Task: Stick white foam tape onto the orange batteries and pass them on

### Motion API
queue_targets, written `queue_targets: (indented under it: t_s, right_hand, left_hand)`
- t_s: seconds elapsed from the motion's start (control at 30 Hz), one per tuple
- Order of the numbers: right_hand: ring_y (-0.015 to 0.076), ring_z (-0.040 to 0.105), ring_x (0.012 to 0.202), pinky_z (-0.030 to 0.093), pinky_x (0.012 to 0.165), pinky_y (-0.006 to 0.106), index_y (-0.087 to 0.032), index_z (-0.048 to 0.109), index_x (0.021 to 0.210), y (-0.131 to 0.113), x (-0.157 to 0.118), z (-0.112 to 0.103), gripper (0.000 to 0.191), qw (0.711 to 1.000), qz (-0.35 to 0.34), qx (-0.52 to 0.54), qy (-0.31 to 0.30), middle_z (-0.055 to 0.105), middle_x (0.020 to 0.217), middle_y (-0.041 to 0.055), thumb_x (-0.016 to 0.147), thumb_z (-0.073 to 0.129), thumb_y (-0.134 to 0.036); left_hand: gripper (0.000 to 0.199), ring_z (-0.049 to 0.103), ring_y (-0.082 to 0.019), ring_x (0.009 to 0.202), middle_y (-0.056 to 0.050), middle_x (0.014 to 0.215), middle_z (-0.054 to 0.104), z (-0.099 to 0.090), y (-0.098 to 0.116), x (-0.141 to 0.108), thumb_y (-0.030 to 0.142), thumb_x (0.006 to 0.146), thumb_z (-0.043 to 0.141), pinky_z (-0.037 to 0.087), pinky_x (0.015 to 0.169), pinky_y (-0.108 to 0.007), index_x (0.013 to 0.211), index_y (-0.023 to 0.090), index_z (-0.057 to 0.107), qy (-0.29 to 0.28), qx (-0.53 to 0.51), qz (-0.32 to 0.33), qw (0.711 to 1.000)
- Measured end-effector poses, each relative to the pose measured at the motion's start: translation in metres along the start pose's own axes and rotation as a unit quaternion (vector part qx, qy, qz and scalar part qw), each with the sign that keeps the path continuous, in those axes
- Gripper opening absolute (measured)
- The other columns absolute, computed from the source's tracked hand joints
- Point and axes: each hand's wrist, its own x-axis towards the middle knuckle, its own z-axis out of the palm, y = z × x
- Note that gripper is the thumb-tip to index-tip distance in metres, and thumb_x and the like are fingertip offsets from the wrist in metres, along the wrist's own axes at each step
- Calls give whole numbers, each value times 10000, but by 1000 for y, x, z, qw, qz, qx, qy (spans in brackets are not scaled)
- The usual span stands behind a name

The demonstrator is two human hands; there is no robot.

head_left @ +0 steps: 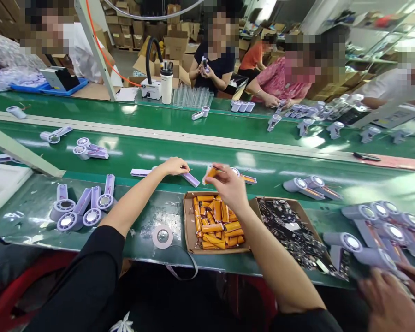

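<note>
My left hand (174, 166) is closed in a pinch at a lilac fan housing (191, 179), whose open handle sticks out to the right on the green belt. The hand covers the other end of that housing. A little to the right, my right hand (231, 184) grips an orange-wrapped battery (211, 172) between thumb and fingers. Below it stands a cardboard box (188, 230) of similar orange batteries (212, 228). Another lilac handle (140, 172) lies to the left, partly behind my left forearm. Behind my right hand lies a housing with an orange battery (248, 179).
A box of black circuit boards (287, 230) stands right of the batteries. A tape roll (162, 236) lies near the front edge. Several fan housings (69, 221) sit left, more (380, 226) right, beside a co-worker's blurred hands (389, 295). Other people work across the belt (152, 124).
</note>
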Motion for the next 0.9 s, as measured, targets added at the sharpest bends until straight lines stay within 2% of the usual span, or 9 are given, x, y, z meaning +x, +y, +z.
queue_targets:
  t_s: [0.1, 0.2, 0.33, 0.53, 0.63, 0.73, 0.83, 0.9]
  right_hand:
    - [210, 797, 995, 612, 941, 339, -218, 620, 1373, 25, 45, 28, 412, 969, 22, -206, -131, 831, 1073, 51, 968, 659, -287]
    - [262, 784, 970, 588, 896, 354, -239, 667, 1324, 39, 63, 46, 380, 938, 24, -290, -186, 826, 977, 51, 948, 692, -292]
    - [343, 757, 1051, 559, 918, 400, -238, 693, 1352, 44, 64, 44, 414, 894, 34, -382, -233, 813, 1072, 128, 942, 706, -299]
    - [350, 726, 1179, 535, 1014, 457, -320, 692, 1419, 41, 69, 34, 416, 850, 52, -434, -294, 786, 1225, 133, 1062, 517, -441]
    - [381, 715, 1199, 535, 1022, 506, -276, 716, 1383, 39, 70, 43, 414, 840, 71, -442, -305, 761, 1262, 175, 1028, 589, -446]
    - [389, 696, 1223, 526, 1051, 542, -166, 764, 1229, 37, 73, 55, 367, 840, 89, -440, -304, 739, 1274, 207, 953, 738, -406]
    - [283, 713, 1144, 566, 1026, 515, -145, 733, 1162, 34, 78, 53, 327, 859, 87, -413, -290, 741, 1224, 126, 986, 738, -422]
    - [213, 724, 1021, 603, 949, 443, -146, 716, 1119, 28, 77, 41, 307, 882, 61, -379, -273, 743, 1122, 63, 1024, 695, -437]
  left_hand:
    - [298, 733, -201, 1047, -13, 1153, 816, 7, 4, -1, 378, 995, 547, 489, 851, -250, 1095, 272, 806, 33, -6, -33, 999]
    - [262, 729, -206, 1039, -34, 1123, 808, 14, 11, 1, 341, 1018, 536, 493, 859, -262, 1077, 255, 776, 54, -7, -53, 997]
    - [250, 710, -211, 1091, -48, 1168, 781, 23, 22, 9, 318, 1051, 505, 499, 896, -275, 1065, 245, 743, 74, -13, -70, 995]
    - [270, 681, -242, 1149, -108, 1211, 749, 32, 41, 16, 312, 1077, 468, 507, 958, -322, 1126, 210, 714, 84, -15, -96, 992]
    - [283, 681, -262, 1152, -136, 1216, 741, 33, 45, 17, 312, 1083, 457, 516, 967, -352, 1137, 188, 705, 90, -16, -102, 991]
    - [276, 697, -275, 1136, -148, 1200, 746, 28, 51, 18, 290, 1077, 459, 542, 960, -378, 1109, 172, 707, 99, -19, -97, 990]
    - [257, 684, -300, 1215, -169, 1199, 751, 19, 67, 4, 231, 1058, 470, 549, 1031, -432, 1084, 153, 712, 126, -13, -78, 989]
    - [250, 632, -319, 1320, -187, 1258, 738, 15, 82, -29, 217, 1047, 487, 517, 1121, -484, 1146, 144, 705, 165, 4, -58, 985]
